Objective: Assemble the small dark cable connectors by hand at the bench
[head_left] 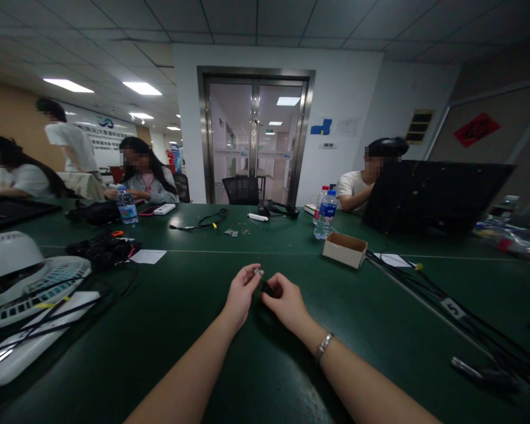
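Note:
Both my hands meet over the dark green table (265,365), near its middle. My left hand (239,292) pinches a tiny shiny part (258,272) between thumb and fingertips. My right hand (286,301), with a silver bracelet (324,345) on the wrist, is closed around a small black piece (268,288). The two pieces are close together; I cannot tell whether they touch.
A small open cardboard box (344,249) sits ahead to the right, water bottles (325,214) behind it. Black cables (459,318) run along the right side. White devices (22,277) with cords lie at the left. An open laptop (433,197) and several seated people are around the table.

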The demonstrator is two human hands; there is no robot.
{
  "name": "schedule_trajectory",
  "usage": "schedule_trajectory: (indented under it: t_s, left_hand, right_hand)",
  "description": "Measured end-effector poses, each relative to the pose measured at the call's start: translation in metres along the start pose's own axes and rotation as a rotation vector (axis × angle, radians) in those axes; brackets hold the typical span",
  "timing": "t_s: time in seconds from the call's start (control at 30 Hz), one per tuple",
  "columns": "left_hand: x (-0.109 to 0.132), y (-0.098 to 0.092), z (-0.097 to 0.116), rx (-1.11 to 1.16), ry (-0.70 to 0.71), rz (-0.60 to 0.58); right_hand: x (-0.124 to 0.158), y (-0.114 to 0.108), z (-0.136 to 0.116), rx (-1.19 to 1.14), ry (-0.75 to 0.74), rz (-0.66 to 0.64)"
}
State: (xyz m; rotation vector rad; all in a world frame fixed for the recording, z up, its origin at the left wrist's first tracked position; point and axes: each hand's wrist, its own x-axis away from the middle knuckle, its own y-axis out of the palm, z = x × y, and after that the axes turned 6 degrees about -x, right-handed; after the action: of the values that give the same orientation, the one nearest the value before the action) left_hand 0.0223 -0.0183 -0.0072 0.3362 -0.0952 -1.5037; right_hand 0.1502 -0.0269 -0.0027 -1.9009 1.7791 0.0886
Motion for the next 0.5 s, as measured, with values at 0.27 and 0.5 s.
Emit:
schedule_trajectory:
  t_s: [0.27,0.5]
  left_hand:
    - [0.001,0.001,-0.004,-0.037,0.012,0.074]
    - [0.008,-0.003,0.011,-0.212,0.025,-0.018]
  right_hand:
    - [-0.003,-0.003,0.003,0.15,-0.025,0.019]
    - [-0.001,-0.006,-0.004,0.195,-0.079,0.001]
